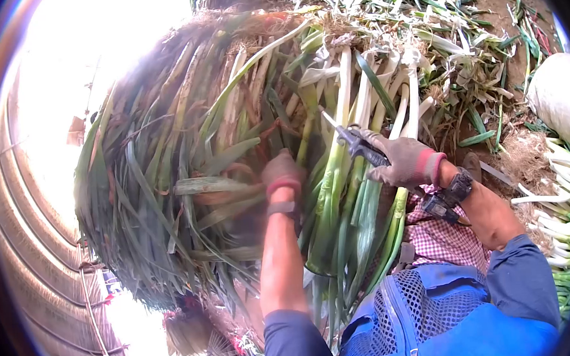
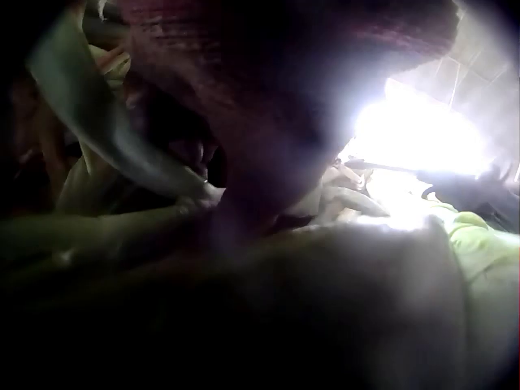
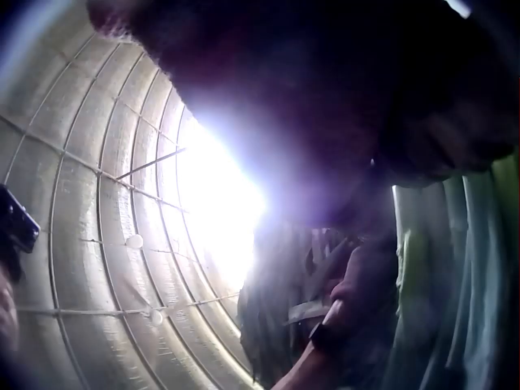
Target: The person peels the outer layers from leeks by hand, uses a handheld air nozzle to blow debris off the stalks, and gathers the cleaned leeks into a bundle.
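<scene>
My gloved left hand [image 1: 282,171] reaches into a big heap of untrimmed leeks [image 1: 165,139], against their leaves. Its fingertips are hidden there, and I cannot tell whether they hold a leek. In the dark left wrist view, the glove [image 2: 268,138] comes down close over pale leaves. My gloved right hand [image 1: 405,161] grips a dark air blow gun [image 1: 361,147], its thin nozzle pointing up and left. Under that hand several thick leeks [image 1: 331,188] lie lengthwise, white stalks away from me and green leaves toward my lap. The right wrist view is mostly filled by a dark glove [image 3: 284,106].
Leek peelings and roots [image 1: 446,44] cover the ground at the back right. Cleaned leeks [image 1: 562,180] with white stalks are piled at the right, below a pale rounded bundle [image 1: 557,89]. A ribbed, curved greenhouse wall [image 1: 34,245] runs along the left.
</scene>
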A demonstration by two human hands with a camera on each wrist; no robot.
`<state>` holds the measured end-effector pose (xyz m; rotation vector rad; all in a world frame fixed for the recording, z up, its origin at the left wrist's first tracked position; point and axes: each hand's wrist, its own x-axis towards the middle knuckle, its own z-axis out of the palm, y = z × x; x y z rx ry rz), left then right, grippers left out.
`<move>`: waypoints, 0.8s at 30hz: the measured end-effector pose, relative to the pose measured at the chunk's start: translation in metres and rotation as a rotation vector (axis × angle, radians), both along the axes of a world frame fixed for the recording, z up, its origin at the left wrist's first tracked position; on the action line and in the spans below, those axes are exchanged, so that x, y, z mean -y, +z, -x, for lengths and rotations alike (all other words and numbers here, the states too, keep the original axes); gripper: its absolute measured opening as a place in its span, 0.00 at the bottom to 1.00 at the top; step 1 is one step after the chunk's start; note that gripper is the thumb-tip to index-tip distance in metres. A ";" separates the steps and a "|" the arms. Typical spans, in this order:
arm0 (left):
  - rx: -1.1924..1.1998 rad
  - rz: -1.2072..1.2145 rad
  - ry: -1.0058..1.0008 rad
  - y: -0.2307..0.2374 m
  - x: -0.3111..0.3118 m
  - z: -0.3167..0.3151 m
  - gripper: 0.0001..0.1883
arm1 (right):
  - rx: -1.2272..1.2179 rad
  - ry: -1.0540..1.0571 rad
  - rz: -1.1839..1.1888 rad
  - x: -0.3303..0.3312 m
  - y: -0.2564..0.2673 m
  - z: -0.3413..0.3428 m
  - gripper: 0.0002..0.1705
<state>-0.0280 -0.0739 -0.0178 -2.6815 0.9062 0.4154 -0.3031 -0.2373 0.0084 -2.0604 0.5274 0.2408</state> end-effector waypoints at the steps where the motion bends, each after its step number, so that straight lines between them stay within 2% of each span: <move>1: -0.004 -0.003 0.000 0.003 -0.001 -0.003 0.32 | -0.004 0.000 -0.003 -0.002 -0.001 0.003 0.58; 3: -0.139 0.058 0.112 0.028 0.001 -0.003 0.27 | 0.098 0.163 -0.251 -0.009 -0.004 0.011 0.60; 4: -0.150 0.161 0.107 0.021 -0.008 -0.014 0.23 | 0.123 0.224 -0.221 -0.015 0.000 0.014 0.60; 5: -0.150 0.159 0.108 0.018 -0.012 -0.024 0.23 | 0.204 0.282 -0.043 -0.026 -0.021 0.014 0.61; 7: -0.335 0.354 0.167 0.017 -0.018 -0.038 0.20 | 0.147 0.201 -0.250 -0.025 -0.014 0.007 0.60; 8: -0.231 0.296 0.132 0.046 -0.007 -0.020 0.21 | 0.149 0.208 -0.251 -0.025 -0.009 0.009 0.60; 11: -0.165 0.247 0.141 0.050 -0.003 -0.018 0.24 | 0.120 0.171 -0.269 -0.026 0.000 0.009 0.60; 13: -0.188 0.263 0.136 0.057 -0.005 -0.012 0.24 | 0.232 0.238 -0.164 -0.036 -0.001 0.010 0.58; 15: -0.210 0.287 0.132 0.058 -0.006 -0.010 0.25 | 0.032 0.106 -0.201 -0.027 0.013 0.001 0.57; 17: -0.193 0.269 0.064 0.054 -0.008 -0.014 0.25 | 0.042 0.044 -0.122 -0.029 -0.010 0.002 0.56; 19: -0.226 0.310 0.109 0.050 -0.014 -0.014 0.24 | 0.283 0.128 -0.223 -0.037 -0.034 0.007 0.56; 21: -0.261 0.364 0.140 0.052 -0.013 -0.012 0.23 | 0.334 0.152 -0.171 -0.037 -0.027 0.008 0.57; 23: -0.268 0.289 0.125 0.057 -0.011 -0.011 0.24 | 0.139 0.070 -0.206 -0.035 -0.019 0.007 0.57; 24: -0.270 0.289 0.129 0.057 -0.010 -0.010 0.24 | 0.138 0.110 -0.270 -0.036 -0.020 0.008 0.58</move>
